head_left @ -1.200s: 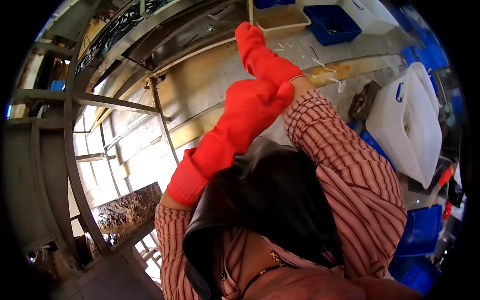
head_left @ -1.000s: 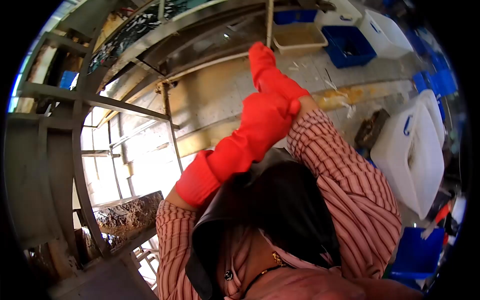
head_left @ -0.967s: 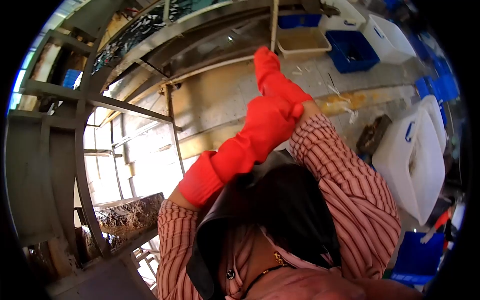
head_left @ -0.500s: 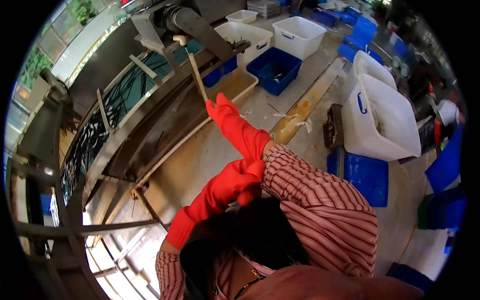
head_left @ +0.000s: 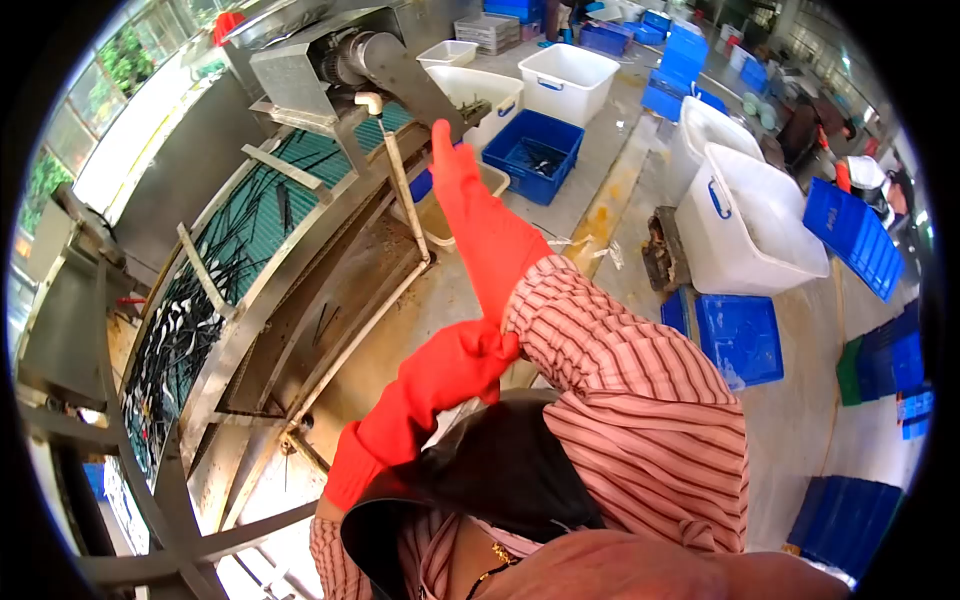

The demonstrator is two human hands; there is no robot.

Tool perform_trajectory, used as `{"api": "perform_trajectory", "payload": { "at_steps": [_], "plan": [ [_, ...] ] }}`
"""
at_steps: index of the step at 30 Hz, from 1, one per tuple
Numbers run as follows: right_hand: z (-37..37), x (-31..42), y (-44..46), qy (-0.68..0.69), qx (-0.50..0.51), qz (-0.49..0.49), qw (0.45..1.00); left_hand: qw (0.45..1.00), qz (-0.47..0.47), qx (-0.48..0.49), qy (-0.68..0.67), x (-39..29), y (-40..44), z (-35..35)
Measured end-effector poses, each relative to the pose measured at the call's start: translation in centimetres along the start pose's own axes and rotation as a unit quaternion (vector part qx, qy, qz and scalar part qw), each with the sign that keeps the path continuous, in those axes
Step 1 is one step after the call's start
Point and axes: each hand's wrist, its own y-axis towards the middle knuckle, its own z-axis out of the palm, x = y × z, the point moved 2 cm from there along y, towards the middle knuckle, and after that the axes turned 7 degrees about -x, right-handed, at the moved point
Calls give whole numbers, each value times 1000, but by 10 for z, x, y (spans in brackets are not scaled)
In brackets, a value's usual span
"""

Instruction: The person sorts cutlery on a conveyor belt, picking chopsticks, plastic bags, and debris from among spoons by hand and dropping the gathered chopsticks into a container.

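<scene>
Both my hands wear long red rubber gloves. My left hand [head_left: 465, 360] is closed, its fingers pinching the cuff of the right-hand rubber glove [head_left: 495, 285] at the wrist. Stretched forward, my right hand [head_left: 462, 185] has its fingers extended and holds nothing. The striped sleeve [head_left: 620, 350] of my right arm meets that glove's cuff. Below my left hand is a dark apron [head_left: 500, 460] on my chest. Past my right fingertips, a pale pipe [head_left: 400, 190] stands at the side of a metal machine frame; whether they touch it I cannot tell.
To the left, a conveyor with a green belt [head_left: 318, 150] carries many thin dark strips [head_left: 175, 345]. Ahead are a blue crate [head_left: 535, 155] and a white tub [head_left: 570, 85]. Another white tub [head_left: 750, 220] and a blue lid [head_left: 738, 340] lie right. A person [head_left: 860, 180] is far right.
My right hand has reached farther forward with its fingers straighter. My left hand keeps its grip on the cuff. The whole view has shifted slightly.
</scene>
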Motion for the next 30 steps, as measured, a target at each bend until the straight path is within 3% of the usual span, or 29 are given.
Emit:
{"api": "perform_trajectory", "payload": {
  "at_steps": [1, 2, 3, 4, 5, 8, 10, 11, 12, 14, 15, 16, 17, 18, 19, 22, 24, 25, 30],
  "plan": [
    [12, 1, 5, -49, 59, -57, 995, 1000, 1, 1, -19, 18, 14, -9],
    [24, 6, 4, -90, 113, -118, 982, 990, 99, 50, -83, 51, 33, -25],
    [46, 19, -9, -51, 148, -109, 982, 988, 126, 40, -83, 47, 33, -38],
    [68, 31, -23, -12, 184, -96, 978, 985, 152, 29, -82, 39, 31, -50],
    [85, 27, -41, 183, 195, 61, 962, 981, 173, 18, -85, 38, 28, -61],
    [118, 8, -54, 220, 285, 26, 932, 931, 299, -188, -93, 16, 19, -149],
    [138, -1, -80, 162, 375, 22, 912, 862, 146, -463, 142, 36, 27, -251],
    [161, 5, -91, -114, 421, -216, 874, 831, 212, -466, -217, 44, 26, -288],
    [172, -8, -111, -162, 432, -323, 826, 771, 265, -513, -268, 51, 28, -326],
    [201, -52, -150, 47, 447, -234, 862, 703, 300, -532, -366, 85, 31, -416],
    [216, -65, -164, 84, 458, -235, 853, 670, 312, -541, -402, 122, 30, -463],
    [221, -56, -171, 74, 499, -283, 816, 700, 269, -589, -300, 160, 37, -502],
    [225, -46, -173, 79, 521, -335, 781, 697, 223, -641, -233, 185, 35, -528],
    [227, -35, -174, 89, 540, -384, 744, 682, 182, -684, -184, 197, 34, -536],
    [231, -31, -174, 143, 619, -43, 771, 669, 150, -714, -140, 207, 36, -545],
    [257, -17, -178, 95, 603, 47, 791, 608, 110, -776, -128, 227, 13, -548],
    [276, -27, -184, 76, 670, -136, 726, 567, 121, -786, -215, 224, 12, -537],
    [283, -28, -190, 71, 684, -235, 687, 510, 148, -771, -351, 216, 13, -529],
    [291, -37, -214, -98, 687, -335, 637, 514, 76, -819, -241, 242, -13, -530]
  ]
}}
